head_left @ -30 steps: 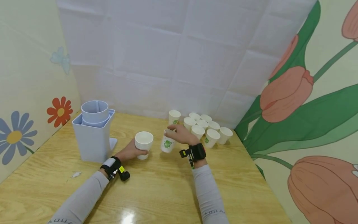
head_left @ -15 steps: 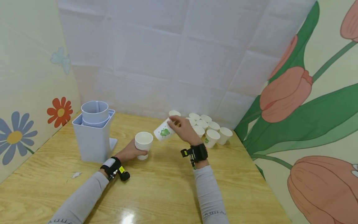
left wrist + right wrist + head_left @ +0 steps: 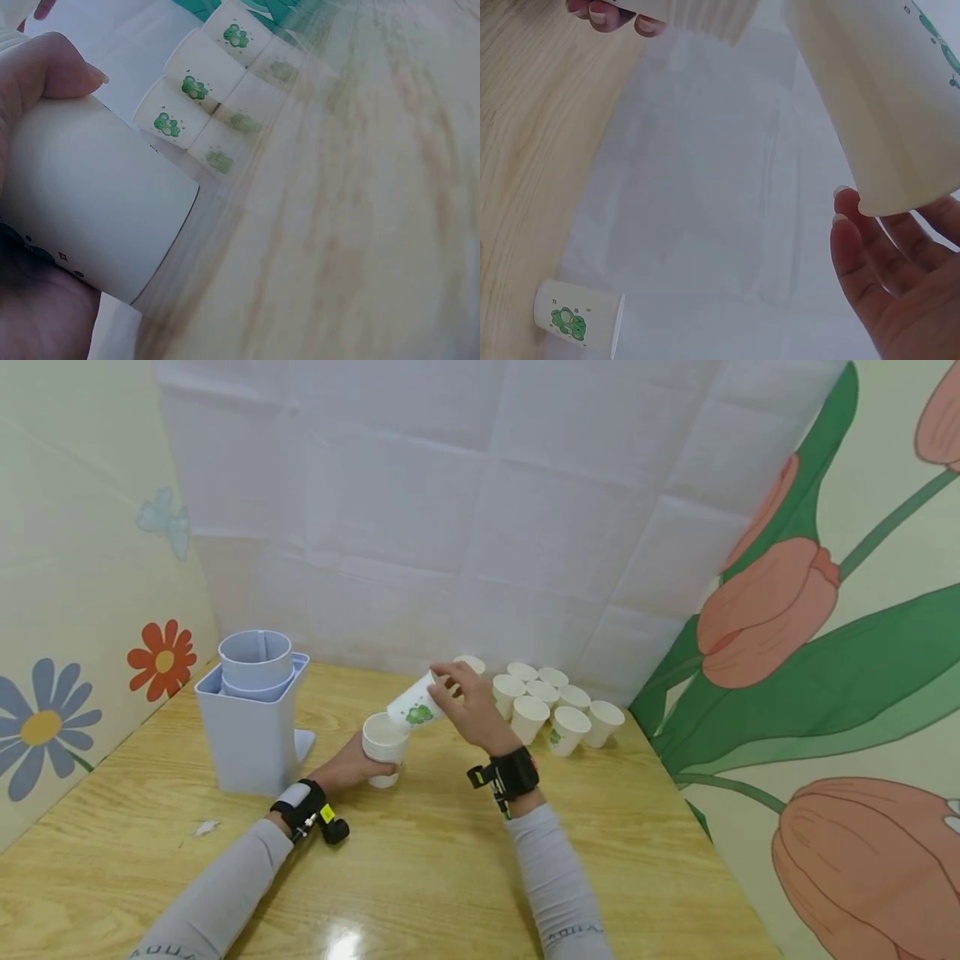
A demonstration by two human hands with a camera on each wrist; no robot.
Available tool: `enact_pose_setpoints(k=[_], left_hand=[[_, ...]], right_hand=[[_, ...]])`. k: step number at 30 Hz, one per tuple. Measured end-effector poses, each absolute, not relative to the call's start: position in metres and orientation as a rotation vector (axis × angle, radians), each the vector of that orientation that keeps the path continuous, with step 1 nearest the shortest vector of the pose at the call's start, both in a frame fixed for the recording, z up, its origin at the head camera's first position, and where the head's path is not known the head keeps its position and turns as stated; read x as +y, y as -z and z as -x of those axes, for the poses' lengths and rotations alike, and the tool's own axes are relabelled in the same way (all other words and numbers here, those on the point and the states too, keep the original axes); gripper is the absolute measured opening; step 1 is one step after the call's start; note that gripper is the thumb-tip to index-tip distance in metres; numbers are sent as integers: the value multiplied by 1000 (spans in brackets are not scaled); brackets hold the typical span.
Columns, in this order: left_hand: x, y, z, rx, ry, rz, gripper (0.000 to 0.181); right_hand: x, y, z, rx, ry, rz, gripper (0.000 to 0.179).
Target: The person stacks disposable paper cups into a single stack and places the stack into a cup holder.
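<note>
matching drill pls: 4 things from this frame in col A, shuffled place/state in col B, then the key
A
1. tilted cup
2. cup stack
3. loose cups
4. grey container

B
a. gripped by the left hand, on the table
b. held in the air by the right hand
c. at the table's left, near the flower wall
d. clustered at the back right corner

Pairs: 1-b, 2-a, 3-d, 4-c
</note>
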State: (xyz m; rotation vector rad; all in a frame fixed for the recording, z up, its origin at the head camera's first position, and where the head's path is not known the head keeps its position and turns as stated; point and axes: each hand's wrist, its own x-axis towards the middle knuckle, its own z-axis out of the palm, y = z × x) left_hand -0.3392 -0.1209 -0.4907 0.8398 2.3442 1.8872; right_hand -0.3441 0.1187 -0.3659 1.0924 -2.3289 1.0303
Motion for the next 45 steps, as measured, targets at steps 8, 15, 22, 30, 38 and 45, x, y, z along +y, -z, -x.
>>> enact_pose_setpoints(k=[8,15,22,30,38,45], left_hand=[[-121,490,344,2356,-1867,-832,69],[-121,490,347,2367,-1843,-853,66],[-122,490,345,2356,-1863,-879,63],[-123,495,342,2311,-1910,-907,65],[-121,497,342,2304,-1940,-948,68],[-121,500,345,2289,-1963,-930,73]], right_hand=[[100,374,343,-2416,-943,-1099,51],[88,377,339,-2455,-909,-1166,53],[81,380,336,-2399,-844,-1204,51],[71,389,332,-2389,-810,-1282,51],[64,394,328,-2428,-778,-1310,51],[57,404,331,-2438,-712,-1327,52]])
